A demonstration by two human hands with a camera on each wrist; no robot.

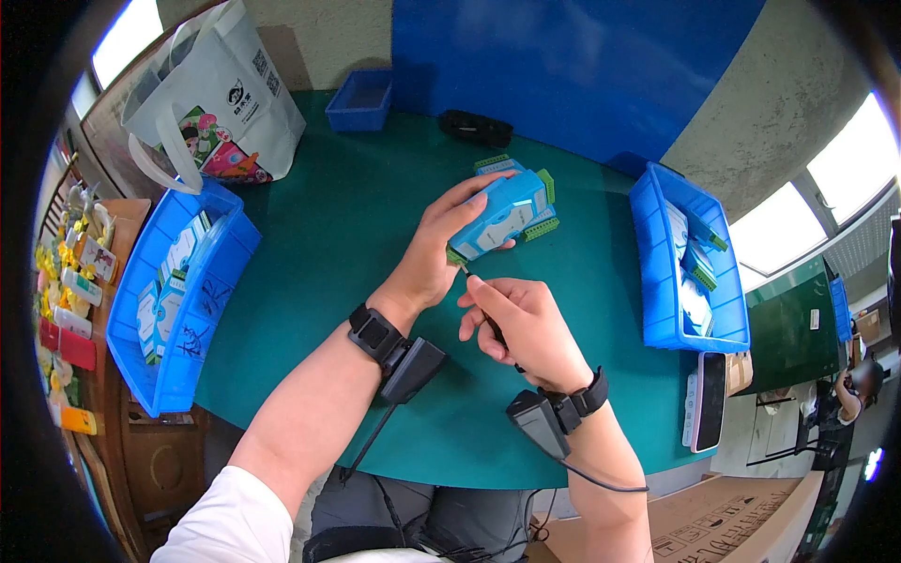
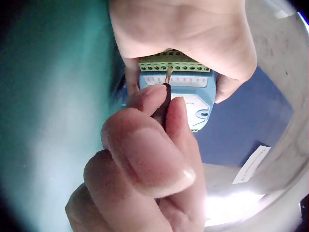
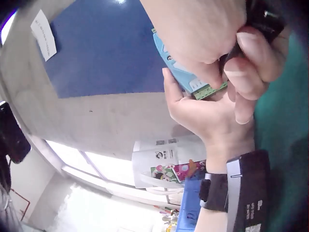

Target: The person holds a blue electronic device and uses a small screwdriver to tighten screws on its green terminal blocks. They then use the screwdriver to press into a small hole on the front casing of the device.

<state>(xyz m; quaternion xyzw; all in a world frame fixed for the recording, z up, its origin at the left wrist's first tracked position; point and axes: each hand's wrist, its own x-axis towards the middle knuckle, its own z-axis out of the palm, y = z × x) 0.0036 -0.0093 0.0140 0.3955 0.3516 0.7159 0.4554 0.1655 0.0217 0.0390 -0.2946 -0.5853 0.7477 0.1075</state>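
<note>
Head view: I've got the left hand (image 1: 434,242) gripping the blue module (image 1: 507,218) over the green surface (image 1: 310,253), fingers spread just enough to wrap its sides. Right hand (image 1: 527,324) is just below it, fingers curled in tight, pinching a slim screwdriver (image 2: 167,93) with black grip and metal tip.

Left wrist cam: tip meets the module's green terminal strip (image 2: 188,68) at the end nearest the left palm, around mid-row of the holes. Can't tell how deep it sits. Right wrist cam: right hand hides most of the tool.

Another blue module (image 1: 492,166) shows partly behind the held module; can't tell if the 2 touch.

Rest: 2 bins, left bin (image 1: 208,314) and right bin (image 1: 657,281), each with several modules inside. Small blue tray (image 1: 357,120) at the far edge, black case (image 1: 476,127) right of it. White tote bag (image 1: 253,103) beyond left bin. Phone (image 1: 710,403) near the right edge, just nearer than right bin.
</note>
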